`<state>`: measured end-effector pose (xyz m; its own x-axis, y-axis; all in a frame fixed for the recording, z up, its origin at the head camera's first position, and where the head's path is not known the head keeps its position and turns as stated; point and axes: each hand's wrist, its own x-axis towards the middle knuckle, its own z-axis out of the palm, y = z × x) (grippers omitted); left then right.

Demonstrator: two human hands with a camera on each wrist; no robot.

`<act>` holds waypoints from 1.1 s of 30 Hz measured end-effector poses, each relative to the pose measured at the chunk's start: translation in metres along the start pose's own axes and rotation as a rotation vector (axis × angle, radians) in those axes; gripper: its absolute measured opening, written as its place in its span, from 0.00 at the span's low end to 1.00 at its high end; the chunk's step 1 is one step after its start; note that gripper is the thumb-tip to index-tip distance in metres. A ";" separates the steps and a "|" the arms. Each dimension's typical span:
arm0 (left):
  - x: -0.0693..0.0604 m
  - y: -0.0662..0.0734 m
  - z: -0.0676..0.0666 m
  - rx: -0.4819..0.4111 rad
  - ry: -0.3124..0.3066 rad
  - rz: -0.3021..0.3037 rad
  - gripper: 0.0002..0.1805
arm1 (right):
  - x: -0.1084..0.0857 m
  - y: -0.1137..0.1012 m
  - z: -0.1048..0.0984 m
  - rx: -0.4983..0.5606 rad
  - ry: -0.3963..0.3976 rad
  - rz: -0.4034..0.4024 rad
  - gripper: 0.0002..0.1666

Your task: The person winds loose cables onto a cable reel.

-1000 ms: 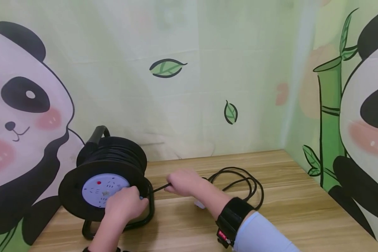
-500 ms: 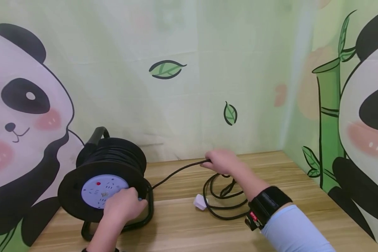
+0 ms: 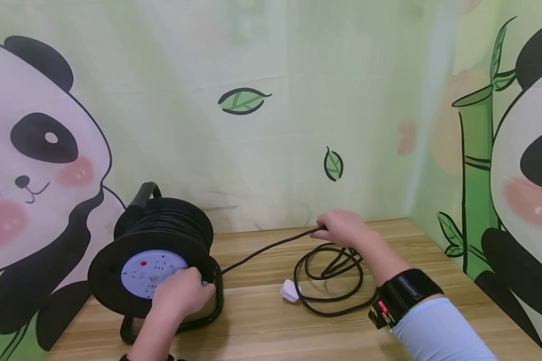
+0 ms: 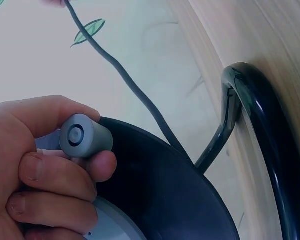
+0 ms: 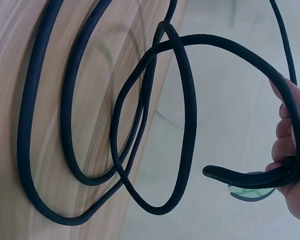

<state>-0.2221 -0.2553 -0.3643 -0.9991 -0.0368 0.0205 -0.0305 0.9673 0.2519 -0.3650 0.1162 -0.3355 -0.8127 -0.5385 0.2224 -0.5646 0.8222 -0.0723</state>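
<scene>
A black cable reel (image 3: 104, 273) with a pale blue socket face (image 3: 133, 275) stands at the left of the table. My left hand (image 3: 180, 296) pinches the reel's grey knob (image 4: 92, 137) between thumb and fingers, seen closely in the left wrist view. From the reel's right side a black cable (image 3: 271, 245) rises to my right hand (image 3: 345, 230), whose fingers are curled round it above the table. Below that hand lie loose loops of cable (image 5: 27, 115), beside a white plug (image 3: 290, 291).
The reel's black tube stand (image 4: 270, 130) rests on the wooden table (image 3: 253, 331). Behind and at the right hang cloth walls with printed pandas, leaves and bamboo (image 3: 478, 200).
My right hand has moved right and up from near the reel, drawing a longer stretch of cable with it. Loops and plug have come into fuller view. My left hand stays at the knob.
</scene>
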 end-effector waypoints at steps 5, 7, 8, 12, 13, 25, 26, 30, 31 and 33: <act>0.000 0.000 0.000 0.003 -0.008 -0.004 0.17 | 0.000 -0.001 0.000 -0.017 0.012 0.001 0.22; 0.000 0.000 0.001 0.006 -0.011 -0.009 0.18 | 0.000 -0.001 0.001 -0.013 0.008 0.001 0.23; 0.000 0.000 0.001 0.007 -0.013 -0.011 0.18 | 0.000 -0.001 0.001 -0.009 0.006 0.001 0.23; 0.000 -0.002 0.001 0.005 -0.013 -0.016 0.18 | 0.000 -0.002 0.002 0.008 0.008 -0.005 0.23; 0.000 -0.002 0.001 0.003 -0.013 -0.016 0.18 | 0.001 -0.003 0.001 0.011 0.010 -0.007 0.23; 0.005 -0.014 0.001 0.013 -0.084 -0.001 0.19 | 0.006 -0.025 0.002 0.063 -0.001 -0.025 0.24; 0.005 -0.016 0.001 0.018 -0.101 0.002 0.20 | 0.007 -0.028 0.004 0.058 -0.002 -0.030 0.24; 0.005 -0.025 0.003 0.039 -0.165 0.005 0.21 | 0.013 -0.041 0.010 0.055 -0.015 -0.039 0.23; 0.005 -0.027 0.003 0.042 -0.176 0.004 0.21 | 0.015 -0.044 0.010 0.056 -0.016 -0.039 0.22; 0.004 -0.030 0.004 0.044 -0.196 -0.003 0.21 | 0.018 -0.051 0.010 0.051 -0.015 -0.037 0.22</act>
<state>-0.2250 -0.2835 -0.3755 -0.9854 0.0054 -0.1701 -0.0308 0.9774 0.2094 -0.3523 0.0628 -0.3375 -0.7929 -0.5717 0.2109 -0.6007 0.7913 -0.1138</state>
